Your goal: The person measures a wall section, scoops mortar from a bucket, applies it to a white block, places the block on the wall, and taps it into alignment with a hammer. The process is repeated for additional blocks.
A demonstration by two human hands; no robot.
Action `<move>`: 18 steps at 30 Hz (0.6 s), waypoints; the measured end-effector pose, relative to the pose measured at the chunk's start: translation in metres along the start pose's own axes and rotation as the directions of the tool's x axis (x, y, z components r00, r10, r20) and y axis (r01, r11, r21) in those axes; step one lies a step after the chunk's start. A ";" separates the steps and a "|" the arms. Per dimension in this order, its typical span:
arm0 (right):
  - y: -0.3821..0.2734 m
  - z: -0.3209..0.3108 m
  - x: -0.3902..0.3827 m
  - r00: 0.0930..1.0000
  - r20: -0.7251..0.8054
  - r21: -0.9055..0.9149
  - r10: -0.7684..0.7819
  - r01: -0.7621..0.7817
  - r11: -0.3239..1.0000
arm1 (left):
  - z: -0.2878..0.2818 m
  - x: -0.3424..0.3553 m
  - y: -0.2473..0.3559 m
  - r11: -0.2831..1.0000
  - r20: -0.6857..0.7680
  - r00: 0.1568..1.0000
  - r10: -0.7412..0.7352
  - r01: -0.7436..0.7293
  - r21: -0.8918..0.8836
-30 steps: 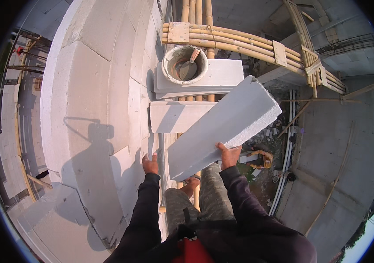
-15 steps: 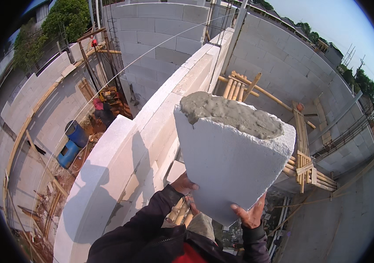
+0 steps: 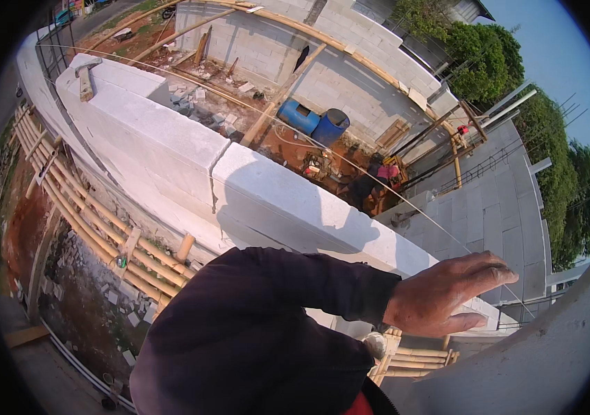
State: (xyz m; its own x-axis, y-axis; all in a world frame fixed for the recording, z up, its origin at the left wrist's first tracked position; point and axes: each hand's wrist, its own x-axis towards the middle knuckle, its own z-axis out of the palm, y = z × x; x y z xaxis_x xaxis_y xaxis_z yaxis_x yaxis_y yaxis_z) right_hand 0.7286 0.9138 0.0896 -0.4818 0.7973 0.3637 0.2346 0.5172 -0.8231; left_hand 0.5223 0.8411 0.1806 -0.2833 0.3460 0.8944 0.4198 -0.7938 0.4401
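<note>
view: head, left of pair | aim: obliquely down across block wall [image 3: 267,185] | range: dark sleeve [image 3: 260,332] close to lens

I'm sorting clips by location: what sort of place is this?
Most likely an outdoor building site: there is a bare pale block wall, bamboo scaffolding alongside it, and a hammer lying on top of the wall.

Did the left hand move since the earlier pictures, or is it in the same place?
Yes, toward the top of the white wall in view: before, the left hand appeared apart from that top; now it overlaps it.
</note>
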 end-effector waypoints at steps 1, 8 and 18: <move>-0.007 0.007 0.012 0.998 0.056 0.009 -0.028 0.027 1.000 | -0.041 -0.011 0.016 0.978 -0.109 0.988 0.114 -0.092 0.187; -0.089 0.062 0.098 0.894 0.314 0.083 -0.320 0.310 0.947 | -0.314 -0.137 0.112 -0.027 -0.538 0.792 0.290 0.568 0.822; -0.269 0.192 0.200 0.717 0.322 0.183 -0.618 0.593 0.784 | -0.517 -0.167 0.120 -0.616 -0.692 0.652 -0.309 0.418 0.668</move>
State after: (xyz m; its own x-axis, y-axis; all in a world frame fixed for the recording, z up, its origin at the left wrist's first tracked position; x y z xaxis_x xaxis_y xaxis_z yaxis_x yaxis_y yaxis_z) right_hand 0.4067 0.8745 0.2994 -0.7621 0.1520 0.6294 -0.2569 0.8214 -0.5093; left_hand 0.1739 0.4290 0.0433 -0.9115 0.1248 0.3919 0.1994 0.9675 0.1557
